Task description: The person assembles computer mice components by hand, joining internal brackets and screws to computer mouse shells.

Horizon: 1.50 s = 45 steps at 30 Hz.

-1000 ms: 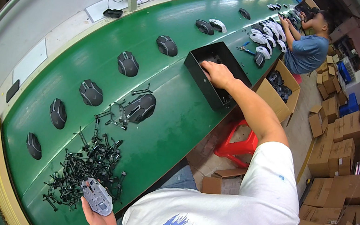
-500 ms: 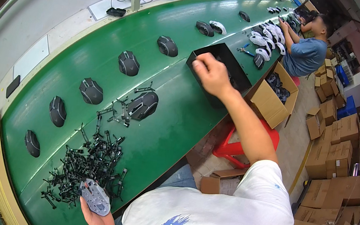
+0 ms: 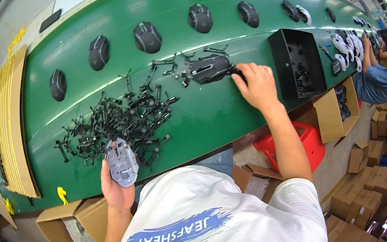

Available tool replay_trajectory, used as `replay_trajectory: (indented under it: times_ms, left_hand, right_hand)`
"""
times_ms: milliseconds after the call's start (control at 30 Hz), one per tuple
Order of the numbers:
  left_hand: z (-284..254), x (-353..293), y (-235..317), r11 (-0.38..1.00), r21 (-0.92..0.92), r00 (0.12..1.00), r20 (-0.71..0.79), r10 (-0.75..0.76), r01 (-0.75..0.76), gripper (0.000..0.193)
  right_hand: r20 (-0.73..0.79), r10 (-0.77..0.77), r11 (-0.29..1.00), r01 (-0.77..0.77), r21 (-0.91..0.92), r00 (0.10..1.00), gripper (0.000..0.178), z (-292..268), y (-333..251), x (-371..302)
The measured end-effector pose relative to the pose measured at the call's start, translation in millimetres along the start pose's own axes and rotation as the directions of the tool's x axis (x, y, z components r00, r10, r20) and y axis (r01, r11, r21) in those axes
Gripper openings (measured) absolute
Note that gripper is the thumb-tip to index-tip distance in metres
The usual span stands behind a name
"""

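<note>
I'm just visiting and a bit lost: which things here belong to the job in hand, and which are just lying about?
Probably in the job:
grey mouse shell, in the left hand
pile of small black parts
black mouse shell, near the right hand
black box holding small parts

Probably just lying about:
red stool
stacked cardboard boxes
dark flat object

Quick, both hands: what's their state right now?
Left hand: holding the grey mouse shell.
Right hand: fingers curled, beside the black mouse shell; whether it grips the small dark piece there cannot be told.
</note>
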State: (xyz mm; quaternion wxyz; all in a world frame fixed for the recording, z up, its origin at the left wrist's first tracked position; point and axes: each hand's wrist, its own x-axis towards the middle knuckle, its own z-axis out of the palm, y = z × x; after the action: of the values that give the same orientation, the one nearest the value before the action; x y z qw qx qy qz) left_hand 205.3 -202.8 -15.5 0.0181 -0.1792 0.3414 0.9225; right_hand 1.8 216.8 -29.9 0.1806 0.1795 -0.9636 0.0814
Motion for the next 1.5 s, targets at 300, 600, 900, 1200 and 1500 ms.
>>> replay_trajectory:
  times_ms: [300,600,900,1200,1500]
  left_hand:
    - [7.8,-2.3,-1.8,1.000,0.009,0.999,-0.020,-0.028,0.028,0.055]
    - [12.7,-2.6,1.4,0.998,-0.014,0.998,0.023,-0.061,0.061,0.060]
    - [56.5,1.8,-7.5,0.989,0.006,0.977,0.150,-0.149,0.149,0.060]
    - [55.4,-4.1,0.2,0.986,-0.063,0.984,0.104,-0.146,0.153,0.059]
    - [47.6,-0.6,-2.5,0.963,-0.186,0.981,0.027,-0.194,0.196,0.056]
  right_hand:
    - [0.024,0.121,0.978,-0.124,0.167,0.992,0.027,-4.5,4.9,-6.7]
    - [0.115,0.420,0.376,-0.288,0.881,0.900,0.022,-16.2,-32.0,-4.2]
    - [0.409,-0.085,-0.464,-0.399,0.791,0.909,0.028,-48.5,-173.4,-18.4]
    - [0.350,-0.233,-0.330,-0.412,0.849,0.907,0.024,-46.1,-217.1,-12.7]
    - [0.203,-0.201,0.090,-0.188,0.978,0.958,0.026,-39.7,-229.5,-5.8]
